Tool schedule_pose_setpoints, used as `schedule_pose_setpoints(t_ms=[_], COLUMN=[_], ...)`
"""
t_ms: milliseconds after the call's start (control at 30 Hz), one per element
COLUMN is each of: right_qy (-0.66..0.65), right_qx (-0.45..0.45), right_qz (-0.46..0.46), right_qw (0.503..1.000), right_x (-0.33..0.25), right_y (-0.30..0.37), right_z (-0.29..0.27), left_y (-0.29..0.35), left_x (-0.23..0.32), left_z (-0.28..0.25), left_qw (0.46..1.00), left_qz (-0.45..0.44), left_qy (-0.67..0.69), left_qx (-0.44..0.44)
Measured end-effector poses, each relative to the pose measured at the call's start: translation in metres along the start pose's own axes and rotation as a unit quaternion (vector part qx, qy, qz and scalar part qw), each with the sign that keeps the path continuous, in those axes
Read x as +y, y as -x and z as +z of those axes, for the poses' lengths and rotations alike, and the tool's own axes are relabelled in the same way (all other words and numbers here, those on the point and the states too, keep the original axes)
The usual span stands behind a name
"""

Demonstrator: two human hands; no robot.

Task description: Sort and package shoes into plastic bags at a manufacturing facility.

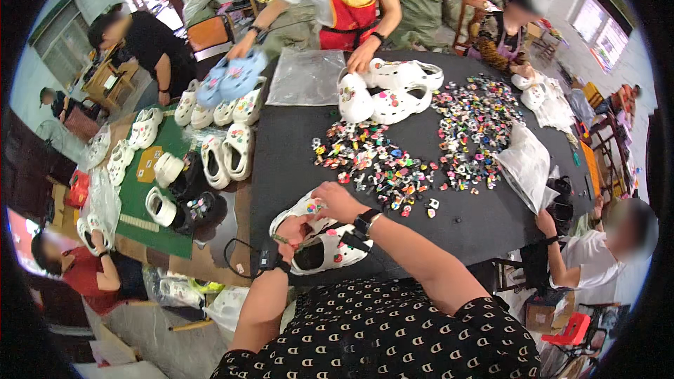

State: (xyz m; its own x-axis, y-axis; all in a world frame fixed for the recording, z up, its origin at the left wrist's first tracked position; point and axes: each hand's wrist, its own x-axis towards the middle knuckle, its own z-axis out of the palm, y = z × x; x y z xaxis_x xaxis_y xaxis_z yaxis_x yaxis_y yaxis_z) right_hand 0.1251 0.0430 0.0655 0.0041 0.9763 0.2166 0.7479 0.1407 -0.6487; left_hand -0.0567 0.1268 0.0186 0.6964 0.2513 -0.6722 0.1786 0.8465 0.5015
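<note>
Two white clogs with colourful shoe charms lie at the near edge of the black table, right in front of me. My left hand (pixel 292 229) is closed on the rear part of the farther white clog (pixel 303 205), its fingers partly hidden inside. Over that clog's upper, my right hand (pixel 340 201) has its fingers bent and pressed together beside a charm; whatever is between them is too small to make out. The nearer white clog (pixel 337 253) rests below my right wrist. Beyond my hands spreads a pile of loose shoe charms (pixel 393 165).
Across the table, a person in a red apron holds blue clogs (pixel 235 81) and touches white clogs (pixel 393 102). A clear plastic bag (pixel 305 78) lies flat; a white bag (pixel 525 168) stands right. More clogs (pixel 228 154) sit left by a green mat (pixel 151 200). Other people work around.
</note>
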Motion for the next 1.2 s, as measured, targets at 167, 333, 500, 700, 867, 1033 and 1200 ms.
schedule_pose_setpoints(t_ms=[167, 333, 500, 700, 867, 1033, 1200], right_qy=[0.004, -0.011, -0.087, -0.106, -0.13, -0.146, -0.147], right_qx=[0.021, 0.021, 0.019, -0.031, -0.015, 0.018, -0.009], right_qz=[0.048, 0.069, 0.045, 0.066, 0.041, 0.026, -0.043], right_qw=[0.999, 0.997, 0.995, 0.992, 0.991, 0.989, 0.988], right_x=[0.042, 0.058, 0.041, 0.025, 0.025, 0.039, 0.037], right_y=[0.003, -0.011, -0.008, -0.001, -0.005, -0.009, -0.019], right_z=[0.019, 0.045, 0.03, 0.005, 0.009, 0.023, 0.023], left_y=[0.015, -0.009, -0.036, -0.009, 0.004, -0.015, -0.02], left_x=[0.005, -0.003, -0.008, 0.012, 0.004, 0.003, 0.005], left_z=[0.047, 0.014, -0.047, -0.009, 0.013, -0.009, -0.041], left_qw=[0.988, 0.912, 0.969, 0.97, 0.988, 0.99, 0.987], left_qz=[0.043, 0.134, -0.087, -0.151, 0.001, -0.016, -0.055], left_qy=[-0.143, -0.388, 0.042, 0.014, 0.031, 0.045, 0.061], left_qx=[-0.03, -0.004, -0.229, -0.193, -0.151, -0.134, -0.136])
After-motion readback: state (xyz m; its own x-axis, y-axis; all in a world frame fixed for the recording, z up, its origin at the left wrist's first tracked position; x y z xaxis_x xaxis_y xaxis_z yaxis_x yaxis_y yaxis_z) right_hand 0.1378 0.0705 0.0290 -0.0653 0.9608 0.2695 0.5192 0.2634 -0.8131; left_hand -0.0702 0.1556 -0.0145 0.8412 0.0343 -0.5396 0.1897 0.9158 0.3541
